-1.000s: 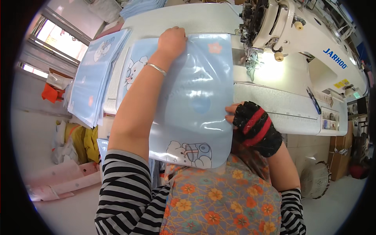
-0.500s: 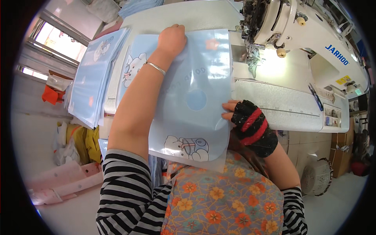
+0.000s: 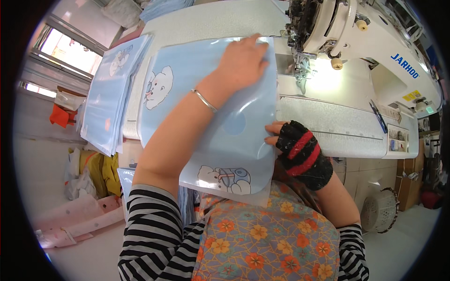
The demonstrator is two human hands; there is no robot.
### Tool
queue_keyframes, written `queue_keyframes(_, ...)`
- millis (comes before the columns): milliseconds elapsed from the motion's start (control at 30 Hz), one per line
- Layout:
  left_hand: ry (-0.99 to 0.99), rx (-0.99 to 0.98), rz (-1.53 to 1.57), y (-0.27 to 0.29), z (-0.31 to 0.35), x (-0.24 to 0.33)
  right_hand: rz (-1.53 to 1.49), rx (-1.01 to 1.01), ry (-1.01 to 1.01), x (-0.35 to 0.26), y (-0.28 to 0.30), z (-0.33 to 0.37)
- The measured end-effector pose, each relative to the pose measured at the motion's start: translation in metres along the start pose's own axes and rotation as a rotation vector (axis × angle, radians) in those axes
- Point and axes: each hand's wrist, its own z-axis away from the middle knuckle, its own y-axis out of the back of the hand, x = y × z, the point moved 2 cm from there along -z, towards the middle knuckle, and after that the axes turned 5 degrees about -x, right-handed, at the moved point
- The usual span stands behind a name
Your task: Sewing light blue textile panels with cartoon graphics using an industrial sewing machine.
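Note:
A light-blue printed sheet with cartoon bears (image 3: 234,154) and a clear, shiny plastic layer lies across the white sewing table, its near end hanging over the edge toward my apron. My left hand (image 3: 243,61) rests flat on its far right part, fingers spread toward the far edge. At the sheet's right edge, my right hand (image 3: 304,154), in a black and red fingerless glove, has its bare fingertips closed on the border. Its other fingers are hidden.
A white sewing machine (image 3: 365,37) with a lit needle area stands just right of the sheet. Dark snips (image 3: 378,116) lie beside a small parts tray (image 3: 398,139). On the left is a stack of similar blue sheets (image 3: 110,89). A white basket (image 3: 378,210) stands lower right.
My left hand has slid right across the sheet, its fingers going from curled to spread. The sheet's left part lies flatter, uncovering more of the bear print. My right hand stays put.

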Motion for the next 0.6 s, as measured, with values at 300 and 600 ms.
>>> queue_keyframes(300,0.070,-0.005,0.161,-0.013,0.018,0.024,-0.607,0.163,-0.484,0.006,0.017,-0.002)
queue_keyframes(600,0.114,-0.027,0.232,-0.007,0.021,0.033,-0.435,0.255,-0.546,0.025,0.014,-0.016)
